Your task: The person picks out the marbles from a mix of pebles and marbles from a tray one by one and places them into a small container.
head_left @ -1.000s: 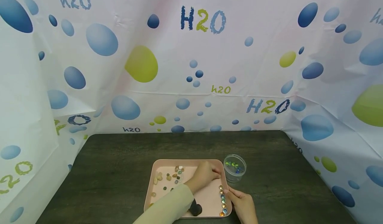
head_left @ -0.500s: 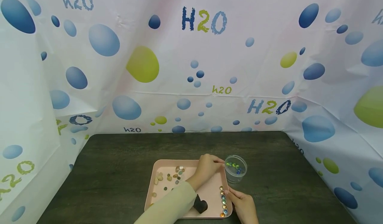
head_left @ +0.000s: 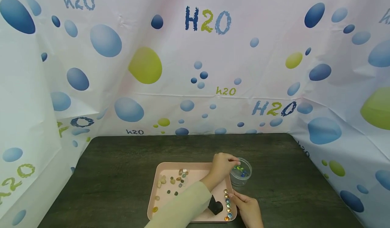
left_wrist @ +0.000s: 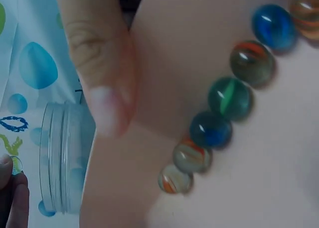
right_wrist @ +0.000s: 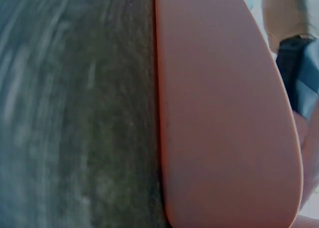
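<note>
Head view: pebbles (head_left: 172, 181) lie in the left half of the pink tray (head_left: 182, 162); the left hand (head_left: 223, 163), inside the tray a second ago, now pinches something over the clear jar (head_left: 236, 182) beside the tray's far-right corner, so work seems shifted to the jar; glass marbles (head_left: 228, 205) line the tray's right side, which the right hand (head_left: 248, 207) grips. Only the left wrist view reveals what is pinched: a clear greenish marble (left_wrist: 17, 164).

- A pale yellow-green long sleeve (head_left: 187, 204) on the left side, plain, ending near the wrist.
- Black wrist gear (head_left: 215, 207) below that sleeve, its outline lobed, almost a heart; seen closer, some faces catch a blue-grey sheen.
- Left hand (head_left: 223, 167) and right hand (head_left: 248, 210), both ungloved.
</note>
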`<state>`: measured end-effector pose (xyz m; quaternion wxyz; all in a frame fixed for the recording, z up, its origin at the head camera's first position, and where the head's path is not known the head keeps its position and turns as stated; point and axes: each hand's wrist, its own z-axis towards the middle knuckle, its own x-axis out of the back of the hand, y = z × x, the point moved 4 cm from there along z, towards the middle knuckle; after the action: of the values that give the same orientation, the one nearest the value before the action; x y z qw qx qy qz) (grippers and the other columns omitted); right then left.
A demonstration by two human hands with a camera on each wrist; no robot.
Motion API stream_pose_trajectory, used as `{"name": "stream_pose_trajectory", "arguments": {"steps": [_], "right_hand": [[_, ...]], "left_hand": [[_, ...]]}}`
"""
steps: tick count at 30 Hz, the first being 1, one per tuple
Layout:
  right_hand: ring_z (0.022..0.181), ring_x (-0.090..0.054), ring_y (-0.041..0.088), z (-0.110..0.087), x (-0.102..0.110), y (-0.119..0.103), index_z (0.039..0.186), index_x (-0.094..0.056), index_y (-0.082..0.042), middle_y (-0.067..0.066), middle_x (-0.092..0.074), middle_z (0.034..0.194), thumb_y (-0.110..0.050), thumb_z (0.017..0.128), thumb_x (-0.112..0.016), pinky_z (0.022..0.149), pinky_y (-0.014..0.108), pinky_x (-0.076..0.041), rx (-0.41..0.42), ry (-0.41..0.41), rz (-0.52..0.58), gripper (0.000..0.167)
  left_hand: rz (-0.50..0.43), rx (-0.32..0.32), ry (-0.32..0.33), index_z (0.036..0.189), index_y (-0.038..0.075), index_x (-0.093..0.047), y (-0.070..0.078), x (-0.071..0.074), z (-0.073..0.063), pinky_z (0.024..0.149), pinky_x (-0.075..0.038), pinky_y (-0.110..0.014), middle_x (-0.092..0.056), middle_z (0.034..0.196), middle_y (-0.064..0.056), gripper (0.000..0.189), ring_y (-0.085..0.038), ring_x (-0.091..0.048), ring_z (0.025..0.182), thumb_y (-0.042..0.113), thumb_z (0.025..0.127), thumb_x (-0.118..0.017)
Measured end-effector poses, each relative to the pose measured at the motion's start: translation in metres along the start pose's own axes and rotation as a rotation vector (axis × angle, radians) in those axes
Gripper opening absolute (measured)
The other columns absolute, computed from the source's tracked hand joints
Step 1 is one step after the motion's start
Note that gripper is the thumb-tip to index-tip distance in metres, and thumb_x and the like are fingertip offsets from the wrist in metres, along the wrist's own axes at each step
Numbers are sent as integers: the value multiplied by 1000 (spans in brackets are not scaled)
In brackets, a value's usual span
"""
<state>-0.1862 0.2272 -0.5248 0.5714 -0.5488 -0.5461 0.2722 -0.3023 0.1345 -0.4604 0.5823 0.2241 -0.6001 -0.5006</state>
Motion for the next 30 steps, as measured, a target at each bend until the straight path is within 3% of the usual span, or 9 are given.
{"name": "stream_pose_trajectory", "arguments": {"steps": [8,13,22,30], "right_hand": [[107,-68,38,1,0,4,117,-69,5,25,-70,113,-26,91,-72,79,40,-60,-19,-26,-15,41],[108,-68,38,1,0,4,117,-69,6,25,-71,113,-24,91,-71,80,40,-60,-9,-27,2,40],[107,-68,37,2,-1,4,119,-67,8,25,-70,114,-23,92,-70,81,40,-60,-11,-27,22,41],[108,-68,38,2,-2,6,120,-66,10,26,-69,115,-22,93,-70,82,40,-60,-17,-38,50,42]], "left_hand": [[109,-30,-32,96,11,-81,2,-17,-1,48,-39,-14,-79,95,-2,12,1,-54,56,18,90,-73],[137,-55,-17,95,10,-81,2,-20,-1,56,-44,-11,-79,94,-1,11,0,-66,70,16,89,-74],[117,-43,-5,93,15,-81,1,-19,0,55,-44,-12,-79,94,0,10,1,-66,71,20,88,-75],[60,-23,-13,93,11,-81,0,-17,-1,52,-43,-13,-79,91,-2,10,4,-59,64,17,89,-75]]}}
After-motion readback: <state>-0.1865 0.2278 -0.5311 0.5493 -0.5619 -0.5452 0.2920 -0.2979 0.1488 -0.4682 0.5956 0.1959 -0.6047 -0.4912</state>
